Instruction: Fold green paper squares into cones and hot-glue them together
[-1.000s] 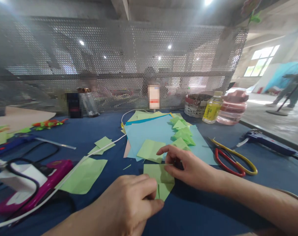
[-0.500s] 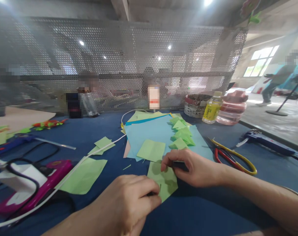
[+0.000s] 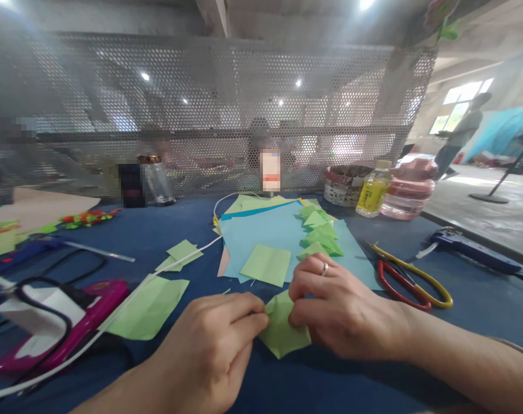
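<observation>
Both my hands pinch one small piece of light green paper just above the blue table. My left hand grips its left edge with closed fingers. My right hand, a ring on one finger, holds its right side with fingers curled over it. The paper is creased and partly folded between them. A flat green square lies just beyond, on a stack of light blue sheets. Several folded green pieces sit on that stack.
Red and yellow scissors lie to the right, a blue glue gun beyond them. A pink glue gun with a white cord, green scraps, a bottle and tubs stand around. A perforated metal screen backs the table.
My right hand has drawn in toward my left hand, and the green paper has been lifted and folded up between both hands. A person in the background has walked left.
</observation>
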`<state>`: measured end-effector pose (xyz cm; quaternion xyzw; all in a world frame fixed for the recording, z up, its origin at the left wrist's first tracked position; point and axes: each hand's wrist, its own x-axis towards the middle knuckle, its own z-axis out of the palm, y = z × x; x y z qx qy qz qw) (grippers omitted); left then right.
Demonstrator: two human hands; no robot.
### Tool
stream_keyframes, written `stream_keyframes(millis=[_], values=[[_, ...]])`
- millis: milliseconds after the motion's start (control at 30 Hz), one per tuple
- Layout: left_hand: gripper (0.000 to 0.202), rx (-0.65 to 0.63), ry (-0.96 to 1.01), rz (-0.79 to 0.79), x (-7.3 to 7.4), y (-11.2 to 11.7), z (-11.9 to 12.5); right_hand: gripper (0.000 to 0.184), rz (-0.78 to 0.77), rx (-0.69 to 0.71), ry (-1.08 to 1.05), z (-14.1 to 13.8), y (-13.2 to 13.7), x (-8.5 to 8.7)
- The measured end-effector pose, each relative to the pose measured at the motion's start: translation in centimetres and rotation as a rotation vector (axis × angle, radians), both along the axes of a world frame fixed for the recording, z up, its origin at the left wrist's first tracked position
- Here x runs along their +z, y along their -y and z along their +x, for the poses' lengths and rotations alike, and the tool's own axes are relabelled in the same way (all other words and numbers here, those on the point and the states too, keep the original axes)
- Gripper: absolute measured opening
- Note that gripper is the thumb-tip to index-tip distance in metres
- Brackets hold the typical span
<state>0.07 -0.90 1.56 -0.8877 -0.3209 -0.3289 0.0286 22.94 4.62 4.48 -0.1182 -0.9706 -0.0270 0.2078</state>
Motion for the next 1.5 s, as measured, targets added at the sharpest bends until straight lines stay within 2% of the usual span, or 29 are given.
stream_keyframes(millis=[67, 133, 333, 400, 500, 533, 600, 700, 800, 900, 1033, 1233, 1367, 1500], values=[[0.03, -0.01, -0.047, -0.044, 0.1, 0.0, 0.0, 0.02, 0.0, 0.01, 0.062, -0.1, 0.3, 0.1], [0.029, -0.022, -0.106, -0.089, 0.2, 0.2, 0.0, 0.023, -0.067, 0.015, 0.109, -0.3, 0.4, 0.3], [0.028, -0.018, -0.215, -0.07, 0.7, 0.5, 0.0, 0.04, -0.509, 0.073, 0.185, -0.3, -0.1, 1.2], [0.027, -0.056, -0.23, -0.056, 0.7, 0.5, -0.1, 0.033, -0.627, 0.074, 0.157, -0.1, -0.5, 1.3], [0.027, -0.126, -0.213, -0.041, 0.7, 0.4, -0.1, 0.006, -0.763, 0.067, 0.138, 0.0, -1.2, 1.3], [0.028, -0.146, -0.2, -0.036, 0.7, 0.4, 0.0, 0.005, -0.799, 0.071, 0.14, 0.1, -1.4, 1.2], [0.03, -0.176, -0.187, -0.036, 0.9, 0.6, 0.2, 0.017, -0.847, 0.078, 0.137, 0.1, -1.6, 1.1], [0.036, -0.169, -0.219, -0.119, 1.2, 0.8, 0.3, 0.022, -0.854, 0.071, 0.116, 0.0, -1.8, 0.7], [0.035, -0.185, -0.223, -0.15, 1.2, 0.7, 0.2, 0.018, -0.82, 0.037, 0.089, -0.3, -1.5, 0.1], [0.032, -0.208, -0.204, -0.105, 0.7, 0.3, 0.1, 0.012, -0.75, -0.07, 0.053, -0.7, -1.1, -0.4], [0.029, -0.213, -0.219, -0.056, 0.1, -0.1, 0.1, 0.014, -0.685, -0.229, 0.044, -1.0, -0.4, -0.7], [0.028, -0.189, -0.153, 0.018, -0.8, -0.3, 0.3, 0.014, -0.638, -0.273, 0.033, -1.2, 0.0, -1.1], [0.031, -0.203, -0.125, -0.038, -0.1, 0.1, 0.4, 0.015, -0.635, -0.293, 0.024, -1.3, 0.1, -1.1], [0.036, -0.138, -0.224, -0.142, 1.2, 0.9, 0.3, 0.018, -0.638, -0.312, 0.023, -1.3, 0.3, -1.0]])
